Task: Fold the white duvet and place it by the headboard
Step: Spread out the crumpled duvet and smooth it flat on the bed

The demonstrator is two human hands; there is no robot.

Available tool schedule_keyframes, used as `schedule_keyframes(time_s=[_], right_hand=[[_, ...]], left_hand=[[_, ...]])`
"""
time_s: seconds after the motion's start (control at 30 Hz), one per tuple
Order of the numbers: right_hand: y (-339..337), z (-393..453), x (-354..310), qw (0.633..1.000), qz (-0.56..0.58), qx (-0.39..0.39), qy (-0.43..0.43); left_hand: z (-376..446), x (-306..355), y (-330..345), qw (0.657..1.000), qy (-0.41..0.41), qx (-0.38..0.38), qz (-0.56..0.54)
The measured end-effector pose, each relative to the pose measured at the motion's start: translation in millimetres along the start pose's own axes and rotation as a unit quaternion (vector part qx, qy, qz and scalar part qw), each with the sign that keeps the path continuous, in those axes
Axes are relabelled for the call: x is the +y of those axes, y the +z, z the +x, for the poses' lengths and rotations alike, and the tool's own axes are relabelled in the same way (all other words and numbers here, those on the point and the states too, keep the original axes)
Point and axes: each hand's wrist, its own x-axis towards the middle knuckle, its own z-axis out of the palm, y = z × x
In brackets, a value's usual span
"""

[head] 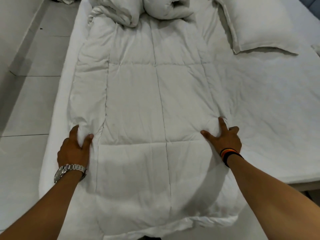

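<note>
The white quilted duvet (135, 104) lies as a long folded strip down the left part of the bed, its far end bunched into rolls at the top. My left hand (74, 149), with a steel watch on the wrist, grips the duvet's left edge, thumb on top and fingers wrapped around the padding. My right hand (223, 137), with a striped wristband, pinches the duvet's right edge, fingers pressed into the fabric. The near end of the duvet hangs over the foot of the bed between my forearms.
A white pillow (256, 23) lies at the upper right on the white sheet (268, 110). Grey tiled floor (29, 104) runs along the bed's left side. A strip of dark headboard (311, 6) shows in the top right corner.
</note>
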Motion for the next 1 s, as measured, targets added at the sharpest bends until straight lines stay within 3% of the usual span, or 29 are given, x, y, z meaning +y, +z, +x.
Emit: schedule_keyframes(time_s=[0.1,0.27,0.37,0.63,0.83,1.0], right_hand=[[-6.4,-1.7,6.6,1.000,0.008,-0.007,-0.018],[-3.4,-21.6,37.9,0.992,-0.116,0.042,0.014],[-0.8,-25.5,40.4,0.997,-0.036,-0.036,0.061],[-8.6,-41.8,28.7,0.998,0.023,-0.006,-0.055],[-22.3,-71.2,69.1,0.999,0.006,-0.047,-0.015],[-14.7,-53.8,43.0,0.998,-0.032,0.057,-0.022]], left_hand=[[-6.2,4.2,-2.2,1.000,0.023,-0.003,-0.010],[-12.1,9.1,-20.1,1.000,0.020,-0.023,-0.005],[-9.8,7.4,-24.8,0.999,0.006,-0.033,0.011],[-24.3,-0.2,-17.0,0.999,0.017,-0.028,0.008],[-53.8,-43.9,-48.4,0.998,0.007,-0.058,-0.008],[-32.1,-33.0,-36.3,0.999,-0.029,-0.019,0.010]])
